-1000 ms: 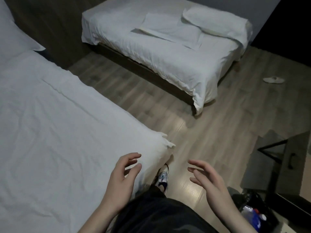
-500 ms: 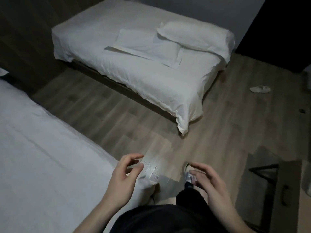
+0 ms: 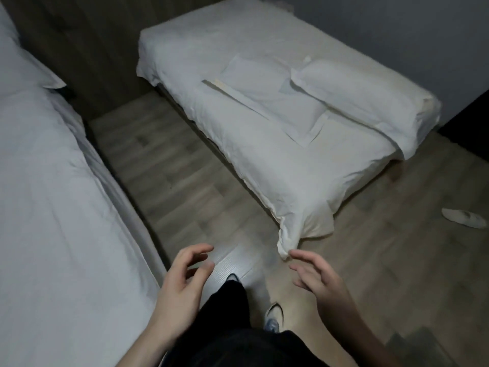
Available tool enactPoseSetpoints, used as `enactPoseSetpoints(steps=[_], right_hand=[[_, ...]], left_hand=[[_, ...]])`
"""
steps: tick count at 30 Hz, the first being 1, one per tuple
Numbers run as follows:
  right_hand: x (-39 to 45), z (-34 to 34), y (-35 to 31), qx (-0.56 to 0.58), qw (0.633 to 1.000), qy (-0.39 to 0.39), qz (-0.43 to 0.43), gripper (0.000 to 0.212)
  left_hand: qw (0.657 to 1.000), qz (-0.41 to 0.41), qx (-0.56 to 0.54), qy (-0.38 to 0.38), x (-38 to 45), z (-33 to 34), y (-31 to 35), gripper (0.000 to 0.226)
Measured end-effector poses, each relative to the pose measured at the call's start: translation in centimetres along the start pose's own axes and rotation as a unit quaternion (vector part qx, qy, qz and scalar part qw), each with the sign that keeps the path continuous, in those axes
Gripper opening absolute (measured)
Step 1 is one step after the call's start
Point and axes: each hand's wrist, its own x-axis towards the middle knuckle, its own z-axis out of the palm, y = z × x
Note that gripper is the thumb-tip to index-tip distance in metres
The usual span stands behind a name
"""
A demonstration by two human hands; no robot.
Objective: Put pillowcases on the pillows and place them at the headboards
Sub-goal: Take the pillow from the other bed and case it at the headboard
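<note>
Wood flooring runs between two white beds, and you stand on it with your left hand (image 3: 182,284) and right hand (image 3: 321,280) both loose, fingers relaxed, grasping nothing. Just beyond your right hand hangs the corner of the far bed (image 3: 264,165). On that bed lie a flat pillowcase (image 3: 267,98) and, past it, a pillow (image 3: 362,94). You're likely still approaching; next, reach the far bed and take up the pillowcase.

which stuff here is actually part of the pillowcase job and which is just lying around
Part of the job:
- pillow on the far bed
- flat pillowcase beside it
- left hand and right hand, both holding nothing

Just lying about:
- white slipper on the floor
- near bed
</note>
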Motion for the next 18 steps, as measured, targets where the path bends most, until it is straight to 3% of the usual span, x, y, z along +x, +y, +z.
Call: enactPoseSetpoints(steps=[4, 10, 12, 15, 18], right_hand=[[5.7, -0.3, -2.6, -0.005, 1.0, -0.017, -0.017, 0.026], [14.1, 0.1, -7.0, 0.025, 0.999, 0.003, -0.044, 0.019], [16.7, 0.5, -9.1, 0.031, 0.998, 0.008, -0.053, 0.027], [21.0, 0.8, -11.9, 0.037, 0.997, 0.025, -0.063, 0.06], [24.7, 0.6, -13.9, 0.043, 0.996, 0.043, -0.06, 0.07]], left_hand=[[0.999, -0.012, -0.018, 0.026, 5.0, 1.2, 1.1, 0.024], [1.0, 0.027, 0.003, -0.003, 16.4, 1.5, 4.6, 0.034], [0.999, 0.043, 0.002, -0.011, 20.4, 1.1, 6.2, 0.031], [0.997, 0.067, 0.018, -0.032, 26.3, 0.6, 8.3, 0.019], [0.995, 0.07, 0.043, -0.053, 32.1, 0.1, 10.1, 0.018]])
